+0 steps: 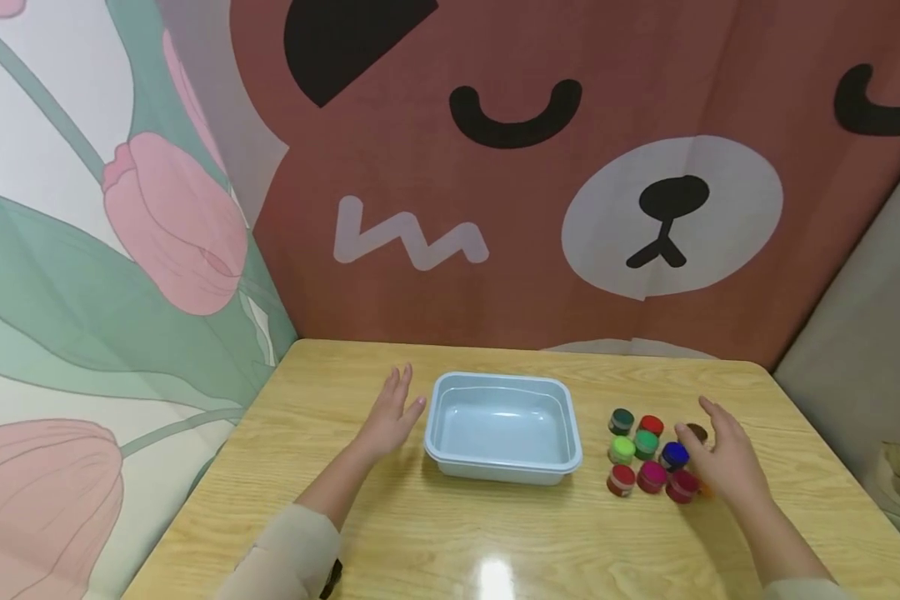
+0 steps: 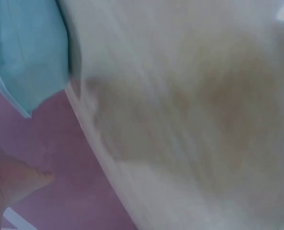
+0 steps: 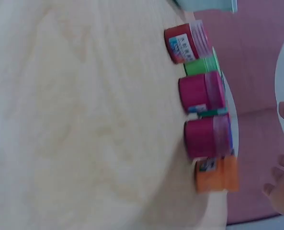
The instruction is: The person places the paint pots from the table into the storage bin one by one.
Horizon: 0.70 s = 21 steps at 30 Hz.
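Note:
A pale blue plastic basin (image 1: pixel 504 472) stands in the middle of the wooden table, with nothing in it. My left hand (image 1: pixel 390 423) hovers just left of it, fingers stretched out and holding nothing. In the left wrist view, part of that hand (image 2: pixel 17 177) shows near the basin (image 2: pixel 34 52). To the basin's right stand several small paint jars in rows, among them a light green jar (image 1: pixel 622 451), a blue jar (image 1: pixel 675 456) and a red jar (image 3: pixel 182 45). Above their right side is my right hand (image 1: pixel 733 461), fingers spread and loosely bent. It partly hides an orange jar (image 3: pixel 213 175).
The wooden table (image 1: pixel 420 542) reaches back to a curtain (image 1: pixel 390 308) printed with a bear. A flowered curtain (image 1: pixel 187 367) hangs along the left side. A small black object (image 1: pixel 332 578) lies near the left sleeve, mostly hidden.

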{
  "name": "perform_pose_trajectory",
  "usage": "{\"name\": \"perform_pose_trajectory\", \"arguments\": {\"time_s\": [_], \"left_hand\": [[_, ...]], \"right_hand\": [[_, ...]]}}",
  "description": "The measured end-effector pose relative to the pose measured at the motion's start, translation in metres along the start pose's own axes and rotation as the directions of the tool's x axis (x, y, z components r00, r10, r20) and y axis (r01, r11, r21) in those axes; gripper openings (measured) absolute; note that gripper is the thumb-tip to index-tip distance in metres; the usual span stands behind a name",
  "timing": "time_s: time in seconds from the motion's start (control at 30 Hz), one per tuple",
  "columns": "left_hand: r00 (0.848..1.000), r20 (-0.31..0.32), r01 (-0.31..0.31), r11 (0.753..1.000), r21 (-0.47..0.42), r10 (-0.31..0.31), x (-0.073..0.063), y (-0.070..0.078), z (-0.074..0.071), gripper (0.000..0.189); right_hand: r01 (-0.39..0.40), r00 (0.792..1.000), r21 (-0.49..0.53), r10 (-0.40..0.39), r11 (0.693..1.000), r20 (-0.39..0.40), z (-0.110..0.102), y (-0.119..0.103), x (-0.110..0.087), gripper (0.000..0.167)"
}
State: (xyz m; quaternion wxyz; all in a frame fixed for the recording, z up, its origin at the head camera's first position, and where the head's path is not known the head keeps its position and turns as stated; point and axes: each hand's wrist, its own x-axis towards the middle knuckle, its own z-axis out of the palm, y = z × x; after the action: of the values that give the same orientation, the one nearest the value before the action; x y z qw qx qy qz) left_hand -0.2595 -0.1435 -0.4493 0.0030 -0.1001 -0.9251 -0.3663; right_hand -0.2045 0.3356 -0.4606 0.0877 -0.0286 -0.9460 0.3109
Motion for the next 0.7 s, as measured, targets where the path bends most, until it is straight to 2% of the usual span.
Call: {"name": "perform_pose_trajectory", "arguments": {"time_s": [0.1,0.3,0.5,0.6,0.7], "left_hand": [[0.999,0.028,0.026,0.993,-0.118,-0.023,-0.006,0.001,0.006,0.069],[0.997,0.065,0.058,0.954,-0.293,-0.041,-0.013,-0.001,0.021,0.067],[0.994,0.089,0.094,0.909,-0.405,-0.063,-0.019,-0.004,0.033,0.067],[0.993,0.099,0.098,0.886,-0.454,-0.06,-0.02,-0.002,0.037,0.068],[0.994,0.094,0.096,0.877,-0.471,-0.058,-0.02,0.001,0.041,0.068]], "right_hand": [[-0.035,0.999,0.032,0.034,0.999,0.013,-0.002,0.01,-0.009,0.076],[-0.141,0.988,0.087,0.135,0.986,0.073,-0.003,0.026,-0.018,0.08],[-0.183,0.98,0.218,0.16,0.959,0.119,0.002,0.037,-0.022,0.082],[-0.206,0.974,0.221,0.179,0.953,0.136,0.003,0.042,-0.025,0.081],[-0.218,0.968,0.187,0.188,0.958,0.166,0.003,0.047,-0.029,0.081]]}}
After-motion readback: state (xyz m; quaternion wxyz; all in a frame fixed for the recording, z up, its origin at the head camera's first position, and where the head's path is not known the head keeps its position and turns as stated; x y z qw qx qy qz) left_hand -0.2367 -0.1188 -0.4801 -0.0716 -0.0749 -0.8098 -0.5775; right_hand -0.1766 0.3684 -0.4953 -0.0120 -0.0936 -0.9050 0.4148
